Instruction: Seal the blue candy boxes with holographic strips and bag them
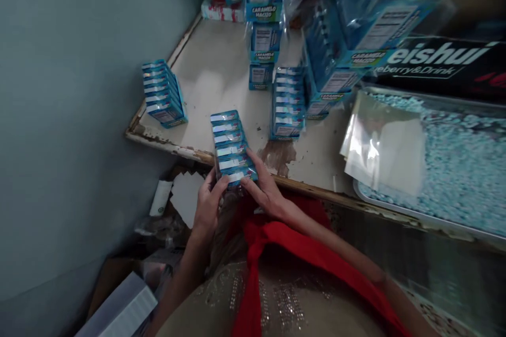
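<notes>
Between my two hands is a blue display box of candy packs point(231, 145), its packs standing in a stepped row under what looks like clear wrap. My left hand point(209, 197) grips its lower left side, thumb on the near corner. Around the lower right side curl the fingers of my right hand point(264, 184), its thumb on the front pack. The box is over the table's front edge, tilted toward me. A similar candy box point(164, 95) stands at the table's left corner, and another point(288, 102) is just beyond my right hand.
Wrapped candy boxes are stacked at the back centre point(264, 42) and back right point(356, 52) of the worn white table point(197, 73). On the right, clear plastic bags point(385, 147) lie over a metal tray point(435, 217) of small blue pieces. Cartons point(118, 310) fill the floor at lower left, beside the wall.
</notes>
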The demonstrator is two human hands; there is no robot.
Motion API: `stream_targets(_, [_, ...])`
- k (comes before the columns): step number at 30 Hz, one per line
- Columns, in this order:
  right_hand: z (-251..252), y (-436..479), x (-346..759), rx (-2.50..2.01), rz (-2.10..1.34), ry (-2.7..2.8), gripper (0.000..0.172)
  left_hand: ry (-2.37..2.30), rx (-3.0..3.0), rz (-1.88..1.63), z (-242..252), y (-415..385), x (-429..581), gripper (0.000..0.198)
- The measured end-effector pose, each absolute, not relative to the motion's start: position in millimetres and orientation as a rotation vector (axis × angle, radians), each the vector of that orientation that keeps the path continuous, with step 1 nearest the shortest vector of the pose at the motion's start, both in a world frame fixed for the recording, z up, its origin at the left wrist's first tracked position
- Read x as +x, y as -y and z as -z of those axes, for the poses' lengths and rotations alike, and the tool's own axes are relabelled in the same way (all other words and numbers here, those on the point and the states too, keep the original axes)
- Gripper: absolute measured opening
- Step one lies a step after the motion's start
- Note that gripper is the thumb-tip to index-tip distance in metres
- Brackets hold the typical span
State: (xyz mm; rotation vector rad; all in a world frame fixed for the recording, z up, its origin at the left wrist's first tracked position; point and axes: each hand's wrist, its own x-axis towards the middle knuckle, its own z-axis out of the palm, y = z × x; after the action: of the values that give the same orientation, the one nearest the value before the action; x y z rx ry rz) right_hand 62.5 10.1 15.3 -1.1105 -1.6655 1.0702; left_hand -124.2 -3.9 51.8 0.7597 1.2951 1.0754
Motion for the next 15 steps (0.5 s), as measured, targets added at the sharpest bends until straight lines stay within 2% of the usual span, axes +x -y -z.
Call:
stream_targets(2, [-17, -11, 49, -1.121, -1.065, 1.600, 0.070, -1.325, 0.799, -1.097, -60, 3, -117, 0.069])
stream_targets(6, [-40, -13, 52, -1.073, -0.931, 1.594, 0.068, -1.346, 0.964, -1.131, -88, -6, -104, 0.053])
stream_targets(11, [-88, -60, 105, -1.072, -0.605, 1.518, 0.063, -1.150, 1.192, -1.141, -131, -77, -60, 0.054])
stream_targets(15, [-96, -114, 153, -1.148, -0.425, 1.425, 0.065, -1.031, 1.318, -1.074, -135, -145, -4, 0.048])
